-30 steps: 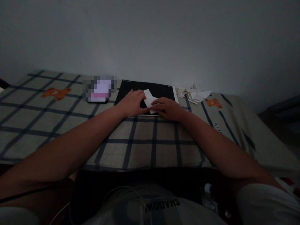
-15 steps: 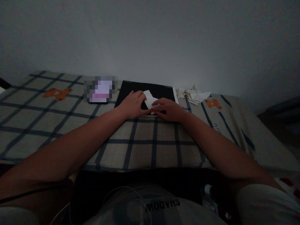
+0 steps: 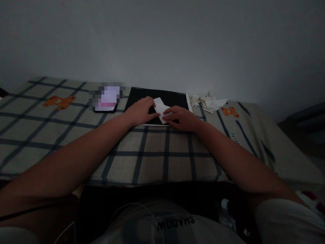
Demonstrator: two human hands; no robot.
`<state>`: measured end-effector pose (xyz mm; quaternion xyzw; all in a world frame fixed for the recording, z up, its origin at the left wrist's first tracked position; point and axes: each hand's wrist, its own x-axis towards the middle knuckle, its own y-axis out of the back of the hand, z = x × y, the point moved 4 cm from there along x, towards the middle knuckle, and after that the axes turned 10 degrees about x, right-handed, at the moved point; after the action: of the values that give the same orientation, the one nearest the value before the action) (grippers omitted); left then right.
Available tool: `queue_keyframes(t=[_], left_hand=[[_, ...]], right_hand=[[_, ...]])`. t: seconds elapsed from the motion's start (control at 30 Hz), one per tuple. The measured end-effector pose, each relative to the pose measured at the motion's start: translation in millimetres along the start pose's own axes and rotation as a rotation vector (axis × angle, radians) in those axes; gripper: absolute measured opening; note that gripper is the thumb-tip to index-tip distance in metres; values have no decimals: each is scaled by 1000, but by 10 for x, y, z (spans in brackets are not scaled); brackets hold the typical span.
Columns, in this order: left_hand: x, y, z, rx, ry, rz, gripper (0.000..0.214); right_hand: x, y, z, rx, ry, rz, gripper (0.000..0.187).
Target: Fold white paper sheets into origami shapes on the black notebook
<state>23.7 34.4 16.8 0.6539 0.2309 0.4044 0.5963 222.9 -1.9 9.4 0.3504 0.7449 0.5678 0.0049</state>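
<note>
A small piece of folded white paper (image 3: 160, 107) lies on a black-covered pad or notebook (image 3: 162, 93) near the middle of the table. My left hand (image 3: 142, 111) is at the paper's left side, fingertips on its upper left edge and thumb at its lower left edge. From the right, my right hand (image 3: 182, 118) holds the paper's lower right part between thumb and fingers, covering some of it. Both hands rest low over the black cover. The folds under my right fingers are hidden.
Left of the pad lies a phone (image 3: 108, 99) with a lit, blurred screen. A heap of folded white paper pieces (image 3: 210, 102) sits to the right. A checked cloth (image 3: 152, 159) covers the table, which meets a plain wall (image 3: 162, 44). A clear bottle (image 3: 226, 213) shows below the table edge.
My left hand has moved slightly left, its thumb drawing back from my right fingertips to the paper's left edge. My right hand stays nearly in place on the paper.
</note>
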Motion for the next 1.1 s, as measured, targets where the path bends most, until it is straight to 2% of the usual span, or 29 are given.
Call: queue_keyframes(t=[0.2, 0.43, 0.93, 1.1], left_hand=[[47, -7, 8, 37, 33, 39, 24], [40, -4, 63, 155, 74, -8, 32], [16, 58, 101, 271, -9, 43, 44], [-3, 79, 97, 241, 22, 59, 43]], right_hand=[[-1, -6, 17, 19, -11, 1, 30], [-7, -9, 22, 4, 12, 14, 30], [-6, 2, 8, 1, 13, 14, 29], [-4, 1, 40, 29, -12, 8, 27]])
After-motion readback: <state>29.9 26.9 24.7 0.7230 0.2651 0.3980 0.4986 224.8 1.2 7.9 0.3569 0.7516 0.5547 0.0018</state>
